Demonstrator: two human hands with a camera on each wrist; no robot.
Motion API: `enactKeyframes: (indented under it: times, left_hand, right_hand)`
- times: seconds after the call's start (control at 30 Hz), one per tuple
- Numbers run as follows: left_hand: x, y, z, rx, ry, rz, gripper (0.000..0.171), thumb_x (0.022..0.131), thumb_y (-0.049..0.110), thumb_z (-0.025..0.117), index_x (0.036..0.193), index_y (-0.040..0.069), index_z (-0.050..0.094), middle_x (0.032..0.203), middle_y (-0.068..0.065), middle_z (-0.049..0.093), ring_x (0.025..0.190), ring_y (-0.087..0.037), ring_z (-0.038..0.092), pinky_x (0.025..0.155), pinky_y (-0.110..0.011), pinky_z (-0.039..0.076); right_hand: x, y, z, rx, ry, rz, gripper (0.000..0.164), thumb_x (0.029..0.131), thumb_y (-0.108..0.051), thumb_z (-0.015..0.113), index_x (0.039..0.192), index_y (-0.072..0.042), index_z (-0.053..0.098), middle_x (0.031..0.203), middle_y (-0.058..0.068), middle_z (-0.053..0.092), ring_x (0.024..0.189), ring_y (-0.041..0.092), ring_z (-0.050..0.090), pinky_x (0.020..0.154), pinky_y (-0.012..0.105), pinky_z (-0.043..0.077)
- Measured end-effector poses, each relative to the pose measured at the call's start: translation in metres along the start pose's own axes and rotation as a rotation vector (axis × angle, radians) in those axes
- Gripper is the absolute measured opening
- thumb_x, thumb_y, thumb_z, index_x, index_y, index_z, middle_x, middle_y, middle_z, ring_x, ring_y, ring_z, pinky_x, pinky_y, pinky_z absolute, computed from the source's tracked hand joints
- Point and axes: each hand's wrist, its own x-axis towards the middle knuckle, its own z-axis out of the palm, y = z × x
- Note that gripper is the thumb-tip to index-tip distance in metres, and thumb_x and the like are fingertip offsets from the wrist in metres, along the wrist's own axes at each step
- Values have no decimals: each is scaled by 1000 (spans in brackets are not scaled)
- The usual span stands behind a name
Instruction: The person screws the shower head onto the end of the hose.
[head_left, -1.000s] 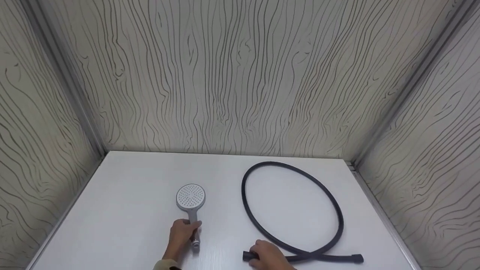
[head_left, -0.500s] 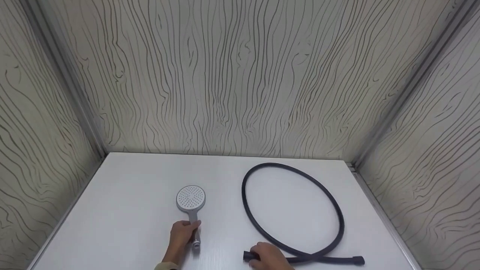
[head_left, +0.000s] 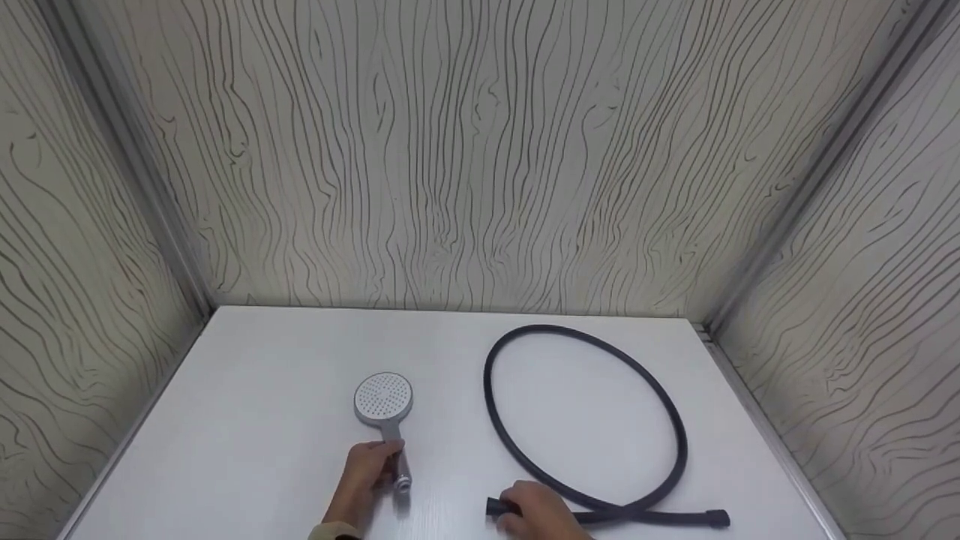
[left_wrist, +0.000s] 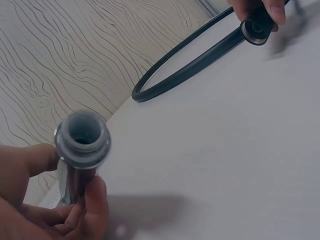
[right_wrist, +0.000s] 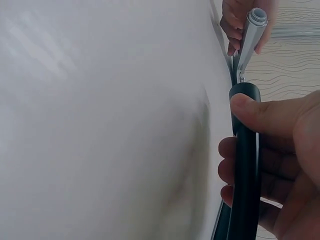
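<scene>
In the head view a grey shower head (head_left: 383,397) has its white, perforated face turned up. My left hand (head_left: 367,466) grips it by the handle. The threaded open end of the shower head's handle (left_wrist: 83,137) faces the left wrist camera, with fingers and thumb around the shaft. On the right, my right hand (head_left: 541,511) holds one end of a black shower hose (head_left: 489,390). The right wrist view has the thumb pressed along the hose's end collar (right_wrist: 245,95) and the fingers curled beneath. A gap separates hose end and handle.
The hose lies in one large loop on the white table (head_left: 247,420), crossing itself near the front. Its other end (head_left: 718,518) rests at the right. Wood-patterned panels (head_left: 450,150) rise behind and on both sides of the table.
My left hand has shifted slightly to the right, and the lower end of the shower head's handle has swung right, tilting it. My right hand and the hose look nearly unchanged.
</scene>
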Motion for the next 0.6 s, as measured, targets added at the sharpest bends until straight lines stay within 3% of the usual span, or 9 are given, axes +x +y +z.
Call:
enactKeyframes:
  times: [0.2, 0.6]
  left_hand:
    - [-2, -1, 3, -19, -72, -11, 33, 94, 26, 59, 111, -2, 63, 90, -6, 66, 79, -15, 60, 67, -23, 54]
    - [-4, -3, 10, -132, -66, 18, 42, 95, 22, 59, 123, -9, 56, 96, -9, 69, 81, -14, 62, 70, -23, 55]
  right_hand:
    - [-2, -4, -2, 26, 36, -4, 12, 84, -23, 72, 90, -13, 72, 73, -14, 54, 66, -2, 42, 56, 15, 41]
    - [-2, -9, -10, 45, 87, 6, 14, 86, -26, 72, 94, -14, 72, 75, -14, 56, 67, -3, 43, 57, 14, 41]
